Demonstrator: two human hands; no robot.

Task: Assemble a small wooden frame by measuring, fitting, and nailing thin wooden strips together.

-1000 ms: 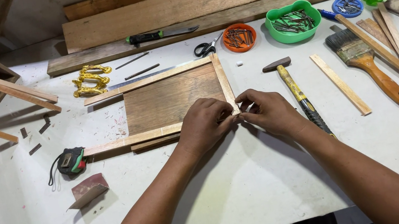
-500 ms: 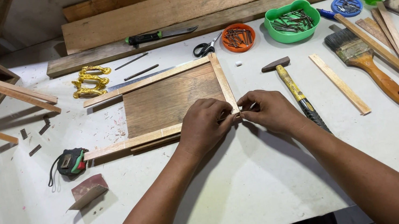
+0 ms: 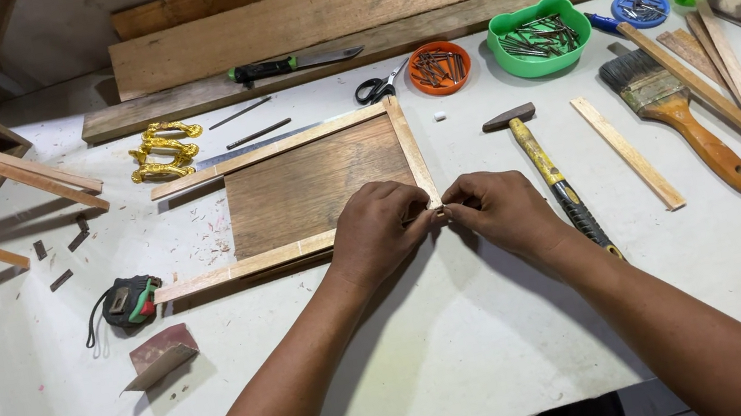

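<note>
I see both bare forearms reaching forward and converging. My left hand point(image 3: 381, 228) and right hand point(image 3: 501, 210) curl knuckles-up, fingertips pinched together, the two grips nearly touching.

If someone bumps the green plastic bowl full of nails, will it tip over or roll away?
Probably not. The green plastic bowl looks wide and low with a flat base, so it would likely slide on the white table rather than roll. The dark nails heaped inside probably weigh it down, though a hard knock might spill some.
</note>
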